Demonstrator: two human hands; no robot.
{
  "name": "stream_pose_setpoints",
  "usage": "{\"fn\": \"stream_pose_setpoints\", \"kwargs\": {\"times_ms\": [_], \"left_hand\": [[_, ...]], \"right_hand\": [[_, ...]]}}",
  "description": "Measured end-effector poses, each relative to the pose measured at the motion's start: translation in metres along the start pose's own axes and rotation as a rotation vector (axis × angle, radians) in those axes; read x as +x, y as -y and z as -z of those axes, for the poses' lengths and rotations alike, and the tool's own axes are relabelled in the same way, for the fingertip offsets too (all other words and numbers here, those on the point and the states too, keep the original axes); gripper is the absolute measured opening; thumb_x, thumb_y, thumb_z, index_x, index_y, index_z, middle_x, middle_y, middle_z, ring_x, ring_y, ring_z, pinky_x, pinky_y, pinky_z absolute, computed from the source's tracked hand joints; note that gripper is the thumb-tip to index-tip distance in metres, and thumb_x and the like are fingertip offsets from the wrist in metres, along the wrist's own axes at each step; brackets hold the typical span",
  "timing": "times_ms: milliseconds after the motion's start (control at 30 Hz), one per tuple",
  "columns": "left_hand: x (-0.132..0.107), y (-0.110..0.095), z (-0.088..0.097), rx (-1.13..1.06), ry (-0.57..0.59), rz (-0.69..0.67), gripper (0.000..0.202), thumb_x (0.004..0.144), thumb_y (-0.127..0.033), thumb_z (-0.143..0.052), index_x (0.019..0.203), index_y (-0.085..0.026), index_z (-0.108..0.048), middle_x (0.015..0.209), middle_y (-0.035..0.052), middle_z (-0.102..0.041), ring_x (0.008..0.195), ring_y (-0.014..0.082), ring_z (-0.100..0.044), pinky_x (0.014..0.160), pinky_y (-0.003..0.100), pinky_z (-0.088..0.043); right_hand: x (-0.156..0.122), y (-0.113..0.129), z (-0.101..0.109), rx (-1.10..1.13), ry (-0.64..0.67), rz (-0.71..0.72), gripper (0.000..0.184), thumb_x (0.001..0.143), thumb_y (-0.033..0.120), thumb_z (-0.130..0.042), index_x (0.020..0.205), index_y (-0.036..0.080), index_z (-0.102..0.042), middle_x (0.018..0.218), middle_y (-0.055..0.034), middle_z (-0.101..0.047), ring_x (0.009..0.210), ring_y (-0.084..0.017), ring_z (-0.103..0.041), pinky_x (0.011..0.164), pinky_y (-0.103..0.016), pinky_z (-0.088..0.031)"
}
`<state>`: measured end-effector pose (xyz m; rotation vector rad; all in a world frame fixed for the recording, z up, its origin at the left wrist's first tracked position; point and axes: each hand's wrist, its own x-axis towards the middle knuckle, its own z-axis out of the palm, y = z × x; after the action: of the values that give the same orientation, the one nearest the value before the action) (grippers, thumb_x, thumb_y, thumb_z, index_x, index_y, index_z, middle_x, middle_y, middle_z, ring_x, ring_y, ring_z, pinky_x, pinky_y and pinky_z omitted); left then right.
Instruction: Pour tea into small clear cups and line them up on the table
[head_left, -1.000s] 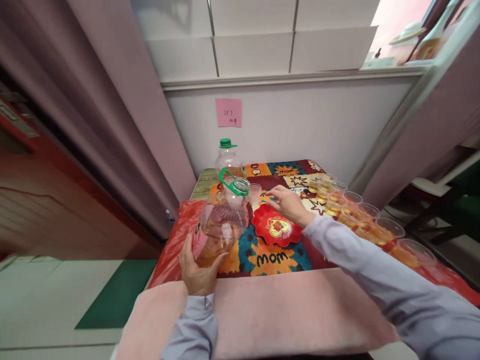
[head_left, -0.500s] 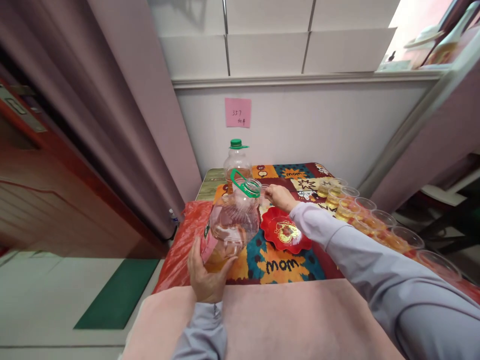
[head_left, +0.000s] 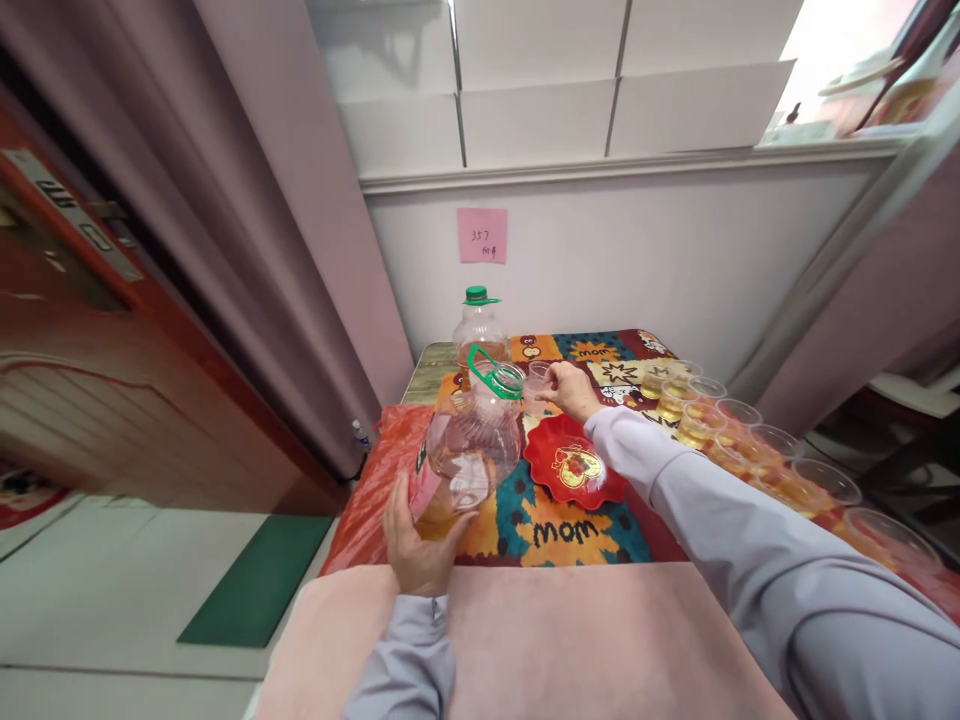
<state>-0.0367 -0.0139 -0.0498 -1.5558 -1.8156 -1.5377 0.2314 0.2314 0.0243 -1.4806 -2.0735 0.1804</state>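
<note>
My left hand (head_left: 424, 540) is wrapped round the lower part of a large clear plastic jug (head_left: 480, 445). The jug leans to the right, its uncapped mouth ringed by a green collar and handle; some yellowish liquid shows near its bottom. At the jug's mouth, my right hand (head_left: 574, 388) pinches a small clear plastic cup (head_left: 537, 380). Whether liquid is in that cup, I cannot tell. Below the right hand lies a red scalloped plate (head_left: 574, 465) with a gold print. Part of the cup is covered by my fingers.
Behind stands a second jug (head_left: 480, 325) with a green cap. Clear cups (head_left: 703, 425) of yellow liquid line the table's right side, beside my right forearm. A patterned mat (head_left: 570, 535) and red plastic sheet (head_left: 375, 490) cover the table. A pink note (head_left: 482, 236) hangs on the wall.
My right hand has shifted slightly, and more of the cup shows beside the jug's mouth. My left hand keeps its hold on the jug. The whole view has moved a little.
</note>
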Motion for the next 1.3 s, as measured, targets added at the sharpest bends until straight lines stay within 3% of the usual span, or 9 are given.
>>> {"fn": "stream_pose_setpoints", "kwargs": {"times_ms": [133, 267, 433, 567, 667, 833, 1000, 1133, 1300], "left_hand": [[0.000, -0.002, 0.001, 0.003, 0.016, -0.018, 0.106, 0.073, -0.067, -0.084, 0.158, -0.019, -0.044, 0.148, 0.0225, -0.062, 0.138, 0.0383, -0.059, 0.115, 0.054, -0.047], [0.000, -0.002, -0.001, 0.000, 0.000, -0.028, 0.106, 0.073, -0.068, -0.084, 0.158, -0.017, -0.045, 0.147, 0.0229, -0.062, 0.138, 0.0382, -0.059, 0.115, 0.054, -0.047], [0.000, -0.002, -0.003, 0.015, 0.005, -0.029, 0.108, 0.070, -0.067, -0.087, 0.156, -0.015, -0.046, 0.146, 0.0238, -0.063, 0.137, 0.0387, -0.060, 0.115, 0.053, -0.048], [0.000, -0.003, -0.005, 0.005, 0.008, -0.014, 0.107, 0.070, -0.069, -0.086, 0.154, -0.015, -0.048, 0.146, 0.0237, -0.063, 0.138, 0.0386, -0.059, 0.117, 0.054, -0.046], [0.000, -0.003, -0.006, 0.012, -0.002, -0.046, 0.107, 0.070, -0.067, -0.086, 0.154, -0.014, -0.048, 0.145, 0.0237, -0.063, 0.137, 0.0385, -0.059, 0.117, 0.054, -0.045], [-0.001, -0.003, -0.008, -0.002, -0.027, -0.130, 0.109, 0.067, -0.065, -0.089, 0.155, -0.013, -0.048, 0.146, 0.0246, -0.063, 0.138, 0.0399, -0.059, 0.117, 0.054, -0.045], [0.000, -0.005, -0.007, -0.019, -0.005, -0.104, 0.111, 0.065, -0.063, -0.091, 0.155, -0.016, -0.049, 0.147, 0.0239, -0.062, 0.138, 0.0411, -0.058, 0.117, 0.056, -0.044], [0.001, -0.006, -0.007, -0.018, 0.007, -0.108, 0.109, 0.067, -0.064, -0.090, 0.156, -0.016, -0.048, 0.147, 0.0241, -0.062, 0.138, 0.0416, -0.057, 0.118, 0.058, -0.042], [-0.001, -0.007, -0.006, -0.011, 0.018, -0.121, 0.111, 0.065, -0.060, -0.093, 0.157, -0.018, -0.046, 0.150, 0.0237, -0.060, 0.140, 0.0416, -0.056, 0.120, 0.058, -0.040]], "right_hand": [[0.000, 0.008, 0.012, 0.060, -0.055, 0.042, 0.027, 0.082, 0.038, -0.084, 0.089, 0.020, -0.065, 0.090, -0.0048, -0.068, 0.078, -0.019, -0.063, 0.076, -0.030, -0.048], [-0.006, 0.013, 0.051, 0.087, -0.152, 0.077, 0.017, 0.099, 0.033, -0.060, 0.096, 0.019, -0.068, 0.100, -0.0096, -0.069, 0.091, -0.022, -0.064, 0.088, -0.033, -0.048], [-0.066, -0.004, 0.089, 0.139, -0.062, 0.293, 0.022, 0.103, 0.031, -0.052, 0.099, 0.024, -0.072, 0.103, -0.0080, -0.072, 0.096, -0.023, -0.066, 0.091, -0.034, -0.049], [-0.125, -0.024, 0.069, 0.127, 0.081, 0.272, 0.022, 0.103, 0.029, -0.052, 0.096, 0.023, -0.073, 0.102, -0.0086, -0.073, 0.091, -0.023, -0.069, 0.085, -0.033, -0.052], [-0.144, -0.032, 0.047, 0.100, 0.101, 0.246, 0.023, 0.104, 0.027, -0.051, 0.098, 0.022, -0.073, 0.105, -0.0095, -0.074, 0.091, -0.023, -0.070, 0.084, -0.034, -0.054], [-0.147, -0.035, 0.047, 0.070, 0.068, 0.281, 0.023, 0.102, 0.029, -0.058, 0.118, 0.023, -0.073, 0.124, -0.0116, -0.074, 0.101, -0.027, -0.074, 0.089, -0.040, -0.059], [-0.144, -0.032, 0.064, 0.081, -0.125, 0.231, 0.062, 0.093, 0.048, -0.074, 0.149, 0.025, -0.057, 0.148, -0.0151, -0.062, 0.134, -0.035, -0.062, 0.109, -0.049, -0.054], [-0.137, -0.024, 0.040, 0.147, -0.104, 0.053, 0.097, 0.076, 0.047, -0.088, 0.157, 0.018, -0.044, 0.152, -0.0216, -0.057, 0.141, -0.040, -0.057, 0.114, -0.057, -0.050], [-0.135, -0.022, 0.005, 0.219, -0.029, -0.089, 0.088, 0.082, 0.035, -0.077, 0.159, 0.016, -0.040, 0.150, -0.0235, -0.059, 0.136, -0.039, -0.061, 0.111, -0.055, -0.052]]}}
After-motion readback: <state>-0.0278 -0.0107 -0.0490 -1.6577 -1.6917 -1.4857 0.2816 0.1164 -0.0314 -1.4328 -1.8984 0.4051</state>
